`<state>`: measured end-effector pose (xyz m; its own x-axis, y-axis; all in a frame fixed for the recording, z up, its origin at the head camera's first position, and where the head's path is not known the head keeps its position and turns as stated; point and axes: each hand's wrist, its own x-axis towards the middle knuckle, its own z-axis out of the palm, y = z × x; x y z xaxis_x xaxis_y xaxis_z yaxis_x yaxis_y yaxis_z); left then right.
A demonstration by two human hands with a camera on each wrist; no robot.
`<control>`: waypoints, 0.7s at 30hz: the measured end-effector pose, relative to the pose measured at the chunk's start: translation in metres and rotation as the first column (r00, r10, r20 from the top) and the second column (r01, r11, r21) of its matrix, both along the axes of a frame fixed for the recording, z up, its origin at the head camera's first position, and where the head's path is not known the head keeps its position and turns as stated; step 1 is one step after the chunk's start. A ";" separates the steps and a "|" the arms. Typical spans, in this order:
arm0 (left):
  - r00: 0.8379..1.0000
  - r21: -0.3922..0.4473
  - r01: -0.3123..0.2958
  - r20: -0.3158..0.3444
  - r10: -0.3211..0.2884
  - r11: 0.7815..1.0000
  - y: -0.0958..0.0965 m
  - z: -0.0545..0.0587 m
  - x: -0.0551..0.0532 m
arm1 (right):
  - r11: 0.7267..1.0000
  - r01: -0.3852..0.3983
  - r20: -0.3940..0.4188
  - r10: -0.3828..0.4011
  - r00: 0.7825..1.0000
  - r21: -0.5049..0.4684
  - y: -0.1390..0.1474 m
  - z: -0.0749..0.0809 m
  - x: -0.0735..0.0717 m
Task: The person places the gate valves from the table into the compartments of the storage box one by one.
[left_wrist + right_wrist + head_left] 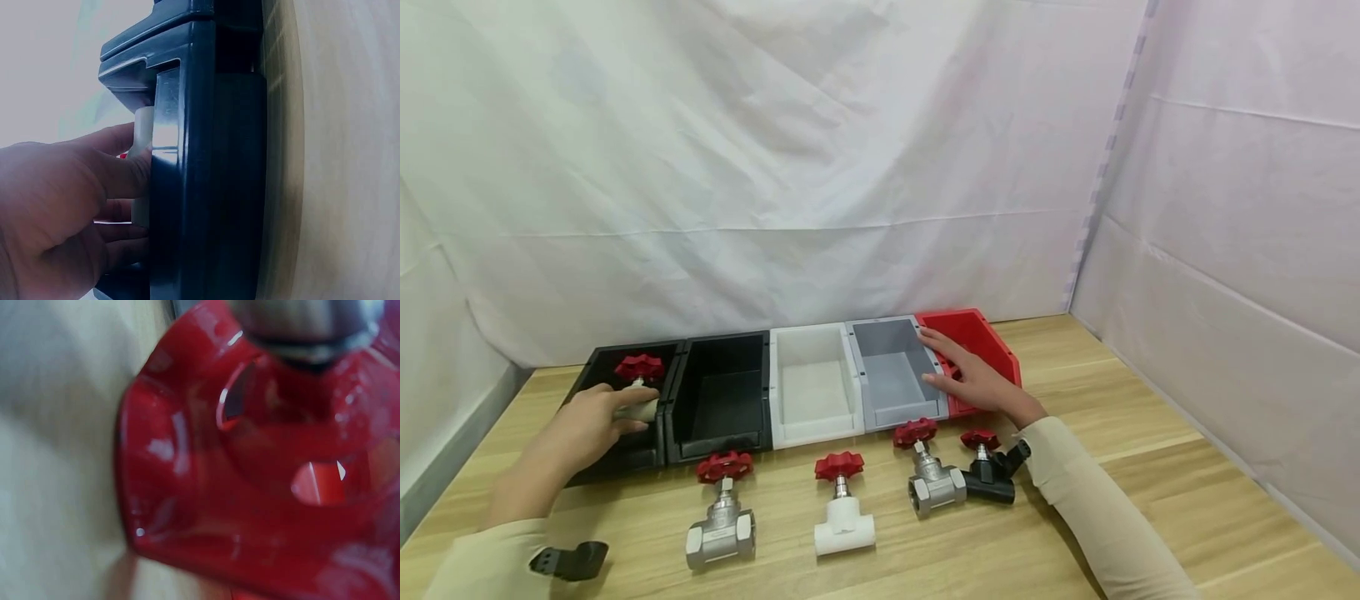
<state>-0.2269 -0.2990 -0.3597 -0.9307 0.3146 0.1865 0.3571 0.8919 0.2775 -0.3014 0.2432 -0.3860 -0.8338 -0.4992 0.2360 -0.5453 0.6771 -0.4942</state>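
My left hand (583,425) pinches an off-white valve (643,410) with a red handwheel (640,367), inside the leftmost black bin (597,358). In the left wrist view, thumb and fingers hold the white pipe body (144,128) behind the bin's front wall (178,219). My right hand (977,382) lies with fingers extended over the border of the grey bin (904,415) and the red bin (1000,350); whether it touches them is hard to tell. Below that wrist stands a black valve (988,485), and a red handwheel (187,487) fills the right wrist view.
Between the outer bins are a second black bin (718,443) and a white bin (817,432). In front of the row stand a metal valve (721,535), a white valve (844,527) and another metal valve (936,483), all with red handwheels. White cloth (820,167) hangs behind.
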 end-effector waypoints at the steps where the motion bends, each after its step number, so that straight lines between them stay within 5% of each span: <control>1: 1.000 0.002 -0.005 0.011 0.005 1.000 0.001 -0.001 -0.001 | 1.000 0.002 0.002 -0.002 1.000 0.001 0.000 0.000 0.000; 10: 0.999 -0.010 -0.043 0.026 0.043 0.999 0.004 -0.008 -0.007 | 1.000 0.005 0.010 -0.005 1.000 -0.004 -0.001 0.001 0.001; 21: 1.000 -0.051 -0.007 -0.021 0.006 0.999 0.004 -0.013 -0.011 | 1.000 0.007 0.011 -0.007 1.000 -0.009 -0.001 0.001 0.001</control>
<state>-0.2374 -0.2955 -0.3724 -0.9289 0.3179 0.1902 0.3563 0.9071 0.2239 -0.3000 0.2426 -0.3849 -0.8395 -0.4915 0.2317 -0.5355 0.6760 -0.5062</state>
